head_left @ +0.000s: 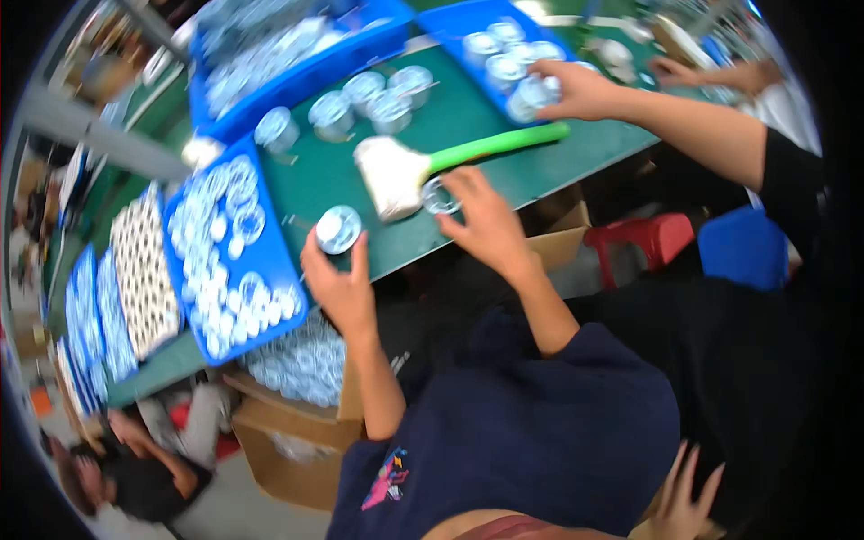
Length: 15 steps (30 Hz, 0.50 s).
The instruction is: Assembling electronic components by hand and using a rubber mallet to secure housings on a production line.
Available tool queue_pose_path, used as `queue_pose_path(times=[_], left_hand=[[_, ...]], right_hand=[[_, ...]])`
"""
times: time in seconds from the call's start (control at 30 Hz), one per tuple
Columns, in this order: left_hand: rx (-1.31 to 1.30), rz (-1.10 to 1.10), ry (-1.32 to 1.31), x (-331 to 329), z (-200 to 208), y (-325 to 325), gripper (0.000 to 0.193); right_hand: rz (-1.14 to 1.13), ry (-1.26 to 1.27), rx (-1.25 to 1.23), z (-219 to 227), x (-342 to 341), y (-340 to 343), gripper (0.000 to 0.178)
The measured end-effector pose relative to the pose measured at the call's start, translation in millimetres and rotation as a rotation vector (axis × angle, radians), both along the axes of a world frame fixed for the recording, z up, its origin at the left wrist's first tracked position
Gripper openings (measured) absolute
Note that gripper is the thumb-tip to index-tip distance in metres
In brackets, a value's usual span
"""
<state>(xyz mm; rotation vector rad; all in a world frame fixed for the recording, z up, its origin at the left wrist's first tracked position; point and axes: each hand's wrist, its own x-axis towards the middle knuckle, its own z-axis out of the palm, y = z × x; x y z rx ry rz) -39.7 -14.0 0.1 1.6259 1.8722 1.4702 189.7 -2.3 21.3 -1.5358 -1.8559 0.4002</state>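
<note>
My left hand point(339, 286) is closed around a small clear round part with a white disc point(338, 229) on its face, held at the table's near edge. In my right hand point(489, 221), fingers and thumb pinch a clear plastic ring point(440, 196). Just beyond the ring lies a mallet point(392, 178), its head wrapped in white and its green handle point(504, 144) pointing right. Several clear cup-shaped parts point(364, 90) stand on the green table point(306, 184) behind it. A blue tray point(297, 326) of clear rings and white discs is left of my left hand.
A co-worker's hand point(583, 93) holds a clear part over a blue tray point(441, 22) at the far right. A blue bin point(310, 65) of clear parts stands at the back. Cardboard boxes point(288, 468) and a red stool point(641, 241) are below the table edge.
</note>
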Motion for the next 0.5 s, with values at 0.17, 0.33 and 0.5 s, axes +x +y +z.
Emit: queue_pose_path(times=[0.17, 0.33, 0.5], left_hand=[[-0.054, 0.024, -0.007, 3, 8, -9, 0.063], [-0.018, 0.057, 0.012, 6, 1, -14, 0.065], [-0.029, 0.097, 0.023, 9, -3, -15, 0.061]], right_hand=[[0.0, 0.22, 0.046, 9, -21, -3, 0.056], [0.271, 0.228, 0.126, 43, -71, 4, 0.058], [0.369, 0.103, 0.056, 47, -104, 29, 0.054]])
